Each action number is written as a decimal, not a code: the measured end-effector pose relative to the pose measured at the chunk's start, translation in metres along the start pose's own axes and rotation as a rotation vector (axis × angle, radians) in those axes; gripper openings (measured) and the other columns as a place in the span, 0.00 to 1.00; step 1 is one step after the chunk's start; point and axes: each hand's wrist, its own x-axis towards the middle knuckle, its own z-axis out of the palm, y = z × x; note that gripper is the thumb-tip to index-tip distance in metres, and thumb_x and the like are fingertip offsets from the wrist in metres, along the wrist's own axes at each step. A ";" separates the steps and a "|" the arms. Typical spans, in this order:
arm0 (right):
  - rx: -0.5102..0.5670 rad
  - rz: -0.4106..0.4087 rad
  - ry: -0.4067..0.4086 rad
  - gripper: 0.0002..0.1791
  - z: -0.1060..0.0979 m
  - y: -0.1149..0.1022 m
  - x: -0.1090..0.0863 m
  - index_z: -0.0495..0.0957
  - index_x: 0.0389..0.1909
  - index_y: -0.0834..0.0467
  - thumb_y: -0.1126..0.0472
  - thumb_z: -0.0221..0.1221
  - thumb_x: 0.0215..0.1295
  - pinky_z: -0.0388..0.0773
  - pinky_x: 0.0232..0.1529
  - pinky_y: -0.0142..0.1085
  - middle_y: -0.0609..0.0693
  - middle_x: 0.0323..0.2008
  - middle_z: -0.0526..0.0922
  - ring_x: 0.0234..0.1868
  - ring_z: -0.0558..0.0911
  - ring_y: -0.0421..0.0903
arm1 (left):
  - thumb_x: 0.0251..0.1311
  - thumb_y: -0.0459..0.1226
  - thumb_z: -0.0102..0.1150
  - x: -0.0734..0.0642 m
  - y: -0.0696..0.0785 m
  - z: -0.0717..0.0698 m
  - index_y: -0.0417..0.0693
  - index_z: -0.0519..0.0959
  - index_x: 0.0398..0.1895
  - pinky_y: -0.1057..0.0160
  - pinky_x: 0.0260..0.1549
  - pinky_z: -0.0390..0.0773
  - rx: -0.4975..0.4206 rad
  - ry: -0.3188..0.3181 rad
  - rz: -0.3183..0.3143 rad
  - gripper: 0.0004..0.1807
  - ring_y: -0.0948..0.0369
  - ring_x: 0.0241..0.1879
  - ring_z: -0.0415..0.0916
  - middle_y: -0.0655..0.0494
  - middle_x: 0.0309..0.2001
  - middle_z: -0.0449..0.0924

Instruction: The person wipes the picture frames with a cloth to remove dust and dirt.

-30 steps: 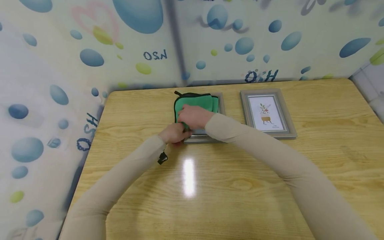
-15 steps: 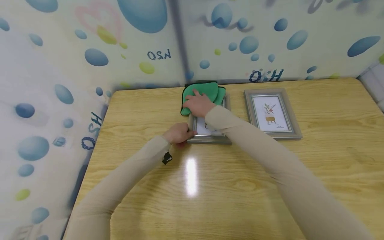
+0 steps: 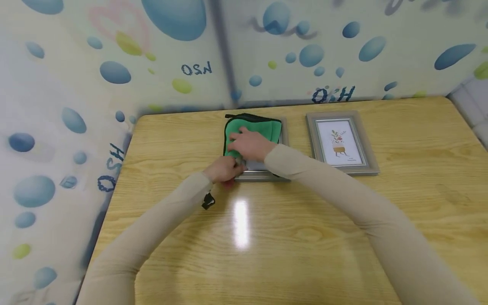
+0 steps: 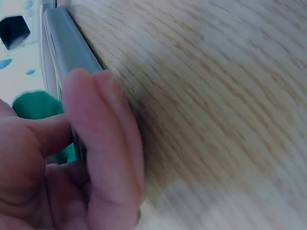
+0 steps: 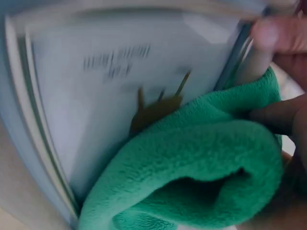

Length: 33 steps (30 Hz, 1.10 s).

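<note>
A green cloth [image 3: 267, 127] with dark edging lies folded over a grey picture frame [image 3: 263, 176] on the table. My right hand [image 3: 253, 145] holds the cloth against the frame's front, its fingers bent over the fabric. At the frame's near left corner, my left hand [image 3: 222, 169] grips the border. In the left wrist view, the left hand's fingers [image 4: 108, 139] curl along the frame's outer side [image 4: 74, 40]. The right wrist view shows the bunched cloth [image 5: 192, 143] covering part of the print [image 5: 86, 100], with the left thumb [image 5: 266, 36] on the border.
To the right lies a second grey frame [image 3: 367, 156] with a plant-pot print, apart from the first. The wooden table [image 3: 305, 250] meets a wall [image 3: 160, 55] with blue and green dots at its back and left. Light glares off the table's middle.
The right hand and cloth slid toward the wall half a second ago, baring the print's lower part. Now they are back nearer the left hand, which keeps hold of the corner.
</note>
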 end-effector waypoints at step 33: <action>-0.012 0.006 -0.020 0.21 0.001 0.010 0.008 0.77 0.59 0.51 0.70 0.57 0.67 0.75 0.53 0.49 0.52 0.67 0.66 0.64 0.65 0.62 | 0.73 0.46 0.48 0.003 0.000 0.007 0.39 0.73 0.22 0.61 0.19 0.81 -0.104 0.022 -0.089 0.23 0.58 0.16 0.78 0.49 0.19 0.75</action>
